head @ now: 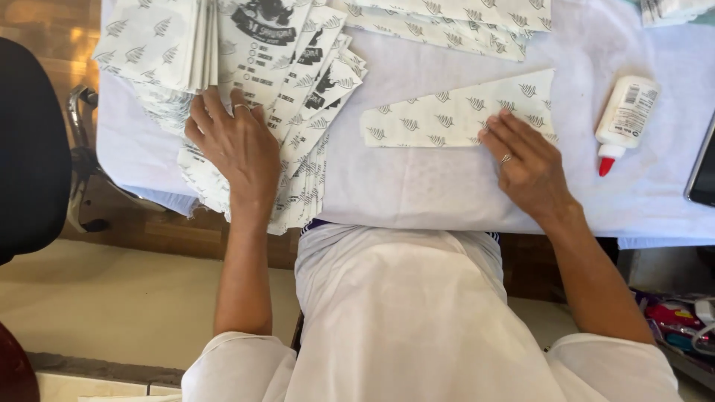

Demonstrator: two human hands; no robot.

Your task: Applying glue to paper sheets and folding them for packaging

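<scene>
head | hands flat, open: left hand [240,149] on paper stack [298,97], top cut off | right hand [527,165] on paper cone [454,115]

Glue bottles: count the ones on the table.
1. The glue bottle lies on the white table cover, red tip toward the person, just right of the right hand and the patterned paper. Others could be hidden beyond the frame edges.
</scene>
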